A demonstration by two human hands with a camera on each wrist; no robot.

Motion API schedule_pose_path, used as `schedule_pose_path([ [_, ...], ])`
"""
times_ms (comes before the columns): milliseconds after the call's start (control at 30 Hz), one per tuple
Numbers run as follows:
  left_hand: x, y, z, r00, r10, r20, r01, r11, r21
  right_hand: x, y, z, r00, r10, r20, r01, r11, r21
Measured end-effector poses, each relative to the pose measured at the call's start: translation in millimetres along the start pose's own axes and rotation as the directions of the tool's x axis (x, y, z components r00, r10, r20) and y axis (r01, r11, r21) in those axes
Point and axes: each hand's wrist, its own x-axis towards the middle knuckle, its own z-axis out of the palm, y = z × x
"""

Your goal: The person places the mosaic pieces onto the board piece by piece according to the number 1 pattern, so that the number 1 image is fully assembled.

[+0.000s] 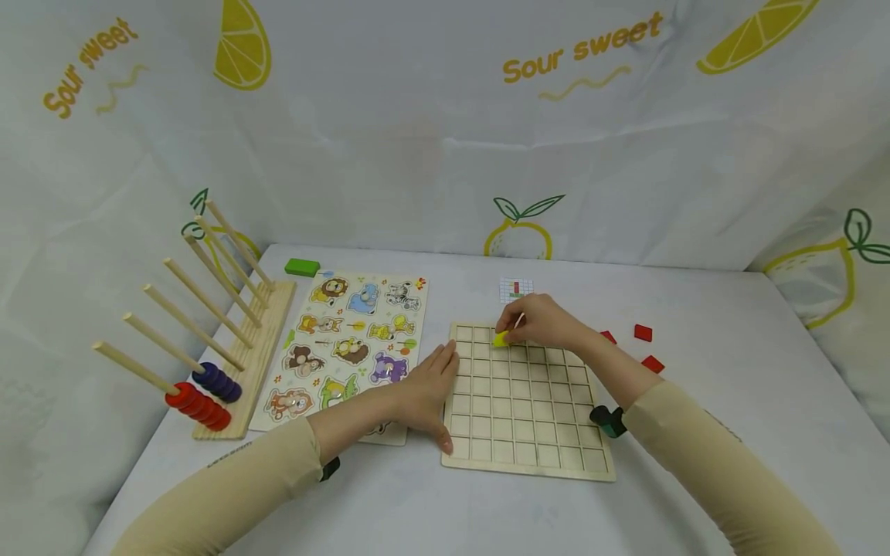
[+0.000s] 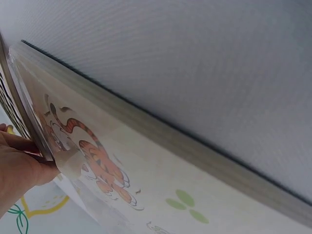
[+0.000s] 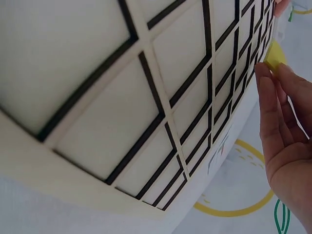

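A square wooden grid board lies on the white table. My right hand pinches a yellow tile between thumb and fingers, over the squares of the board's far row. In the right wrist view the yellow tile shows at the fingertips, close to the grid. My left hand rests along the board's left edge with fingers straight and thumb spread toward the near corner. Behind the board lies a small pattern card with a printed grid and coloured squares, partly overlapped by the right hand.
Red tiles lie right of the board, one partly hidden by the right arm. On the left are an animal puzzle board, under the left forearm, and a wooden peg rack with red and purple rings. A green block sits behind them.
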Motion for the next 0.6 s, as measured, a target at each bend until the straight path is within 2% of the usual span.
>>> schedule_pose_path([
  [367, -0.3, 0.7, -1.4, 1.0, 0.004, -0.003, -0.004, 1.0, -0.001, 0.0, -1.1, 5.0, 0.998, 0.032, 0.056, -0.031, 0.999, -0.007],
  [600, -0.3, 0.5, -0.5, 1.0, 0.001, 0.003, -0.001, 1.0, 0.0, -1.5, -0.1, 6.6, 0.997, 0.024, 0.08, -0.021, 0.999, -0.032],
])
